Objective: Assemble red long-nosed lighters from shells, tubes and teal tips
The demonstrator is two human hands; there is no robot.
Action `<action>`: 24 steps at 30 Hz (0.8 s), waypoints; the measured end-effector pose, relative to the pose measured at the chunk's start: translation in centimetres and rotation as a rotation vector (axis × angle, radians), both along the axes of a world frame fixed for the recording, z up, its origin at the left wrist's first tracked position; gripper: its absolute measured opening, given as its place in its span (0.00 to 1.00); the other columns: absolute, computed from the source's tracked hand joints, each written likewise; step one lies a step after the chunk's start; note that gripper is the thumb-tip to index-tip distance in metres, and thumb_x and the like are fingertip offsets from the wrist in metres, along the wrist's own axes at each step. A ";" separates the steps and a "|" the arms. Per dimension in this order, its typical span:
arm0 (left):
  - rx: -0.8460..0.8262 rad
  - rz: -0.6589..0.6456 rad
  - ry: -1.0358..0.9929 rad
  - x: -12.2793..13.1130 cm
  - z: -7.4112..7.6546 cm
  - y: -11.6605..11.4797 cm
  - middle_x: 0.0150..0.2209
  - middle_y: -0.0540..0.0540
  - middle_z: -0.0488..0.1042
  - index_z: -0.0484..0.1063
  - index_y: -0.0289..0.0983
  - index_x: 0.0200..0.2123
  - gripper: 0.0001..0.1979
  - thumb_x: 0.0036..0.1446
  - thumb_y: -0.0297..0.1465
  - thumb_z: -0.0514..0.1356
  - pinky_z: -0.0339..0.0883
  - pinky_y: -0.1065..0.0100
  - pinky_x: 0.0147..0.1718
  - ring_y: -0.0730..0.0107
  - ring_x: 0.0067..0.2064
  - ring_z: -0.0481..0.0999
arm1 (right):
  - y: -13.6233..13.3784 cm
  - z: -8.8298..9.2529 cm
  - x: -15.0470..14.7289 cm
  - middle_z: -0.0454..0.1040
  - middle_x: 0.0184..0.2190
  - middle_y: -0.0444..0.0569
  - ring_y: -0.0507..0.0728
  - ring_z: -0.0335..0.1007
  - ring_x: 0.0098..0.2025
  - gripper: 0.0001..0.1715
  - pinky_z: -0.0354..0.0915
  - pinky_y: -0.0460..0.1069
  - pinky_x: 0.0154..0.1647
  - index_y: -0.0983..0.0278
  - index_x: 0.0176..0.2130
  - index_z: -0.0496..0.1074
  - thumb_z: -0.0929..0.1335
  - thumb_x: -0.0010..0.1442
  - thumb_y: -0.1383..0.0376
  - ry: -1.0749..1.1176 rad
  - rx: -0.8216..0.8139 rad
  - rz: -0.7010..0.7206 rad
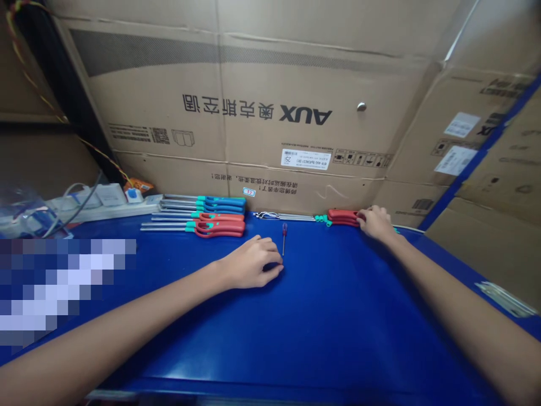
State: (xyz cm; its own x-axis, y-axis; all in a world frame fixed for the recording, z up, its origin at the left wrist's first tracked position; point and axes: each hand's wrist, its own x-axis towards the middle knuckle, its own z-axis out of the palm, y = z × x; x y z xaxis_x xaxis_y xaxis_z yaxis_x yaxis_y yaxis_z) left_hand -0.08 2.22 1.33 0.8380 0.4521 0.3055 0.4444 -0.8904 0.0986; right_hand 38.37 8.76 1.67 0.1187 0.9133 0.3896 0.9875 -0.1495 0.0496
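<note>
My left hand [255, 262] rests on the blue tabletop with its fingers loosely bent and the thumb apart; nothing shows in it. Just beyond its fingertips lies a small screwdriver [284, 230] with a purple handle. At the back right, my right hand [376, 223] has its fingers closed on the end of a red lighter handle [343, 216], one of a stacked group. Its fingertips are partly hidden. Green parts [321, 218] and thin metal rods [296, 217] lie left of those handles. Several assembled long-necked lighters [222, 228], red and blue, are lined up at the back left.
A large cardboard panel [253, 67] stands along the back, with more cardboard [499, 237] at the right. A white power strip [93, 206] with plugs and cables sits at the back left, beside a clear plastic bag [29, 217]. Metal strips [507, 299] lie near the right edge.
</note>
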 end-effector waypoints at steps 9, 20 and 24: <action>-0.080 0.144 -0.166 0.3 0.5 -0.2 0.42 0.40 0.76 0.71 0.37 0.49 0.19 0.58 0.41 0.57 0.55 0.50 0.49 0.54 0.46 0.70 | -4.3 2.5 -4.6 0.69 0.40 0.56 0.62 0.67 0.41 0.14 0.63 0.55 0.43 0.62 0.37 0.73 0.62 0.61 0.57 0.499 0.192 0.323; -1.034 0.051 -1.009 2.2 2.0 0.0 0.30 0.48 0.72 0.67 0.36 0.33 0.20 0.54 0.49 0.60 0.70 0.68 0.33 0.70 0.32 0.74 | -9.3 2.5 -19.2 0.73 0.27 0.47 0.51 0.68 0.24 0.19 0.60 0.46 0.24 0.64 0.32 0.70 0.72 0.50 0.51 1.561 -0.527 0.800; -1.214 0.158 -1.056 1.4 1.2 0.2 0.25 0.52 0.69 0.64 0.37 0.33 0.17 0.53 0.43 0.63 0.72 0.69 0.25 0.72 0.26 0.74 | -7.7 1.8 -20.0 0.73 0.23 0.45 0.51 0.67 0.25 0.13 0.59 0.45 0.26 0.66 0.28 0.73 0.67 0.55 0.59 1.008 -0.475 0.828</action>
State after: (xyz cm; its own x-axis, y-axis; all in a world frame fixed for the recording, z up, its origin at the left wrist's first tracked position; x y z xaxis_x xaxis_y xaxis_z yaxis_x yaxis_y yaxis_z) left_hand 1.34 2.37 2.55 0.4205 0.9016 0.1018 -0.2002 -0.0172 0.9796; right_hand 18.39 1.06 3.50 -0.4755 0.8745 0.0959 0.4190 0.3210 -0.8493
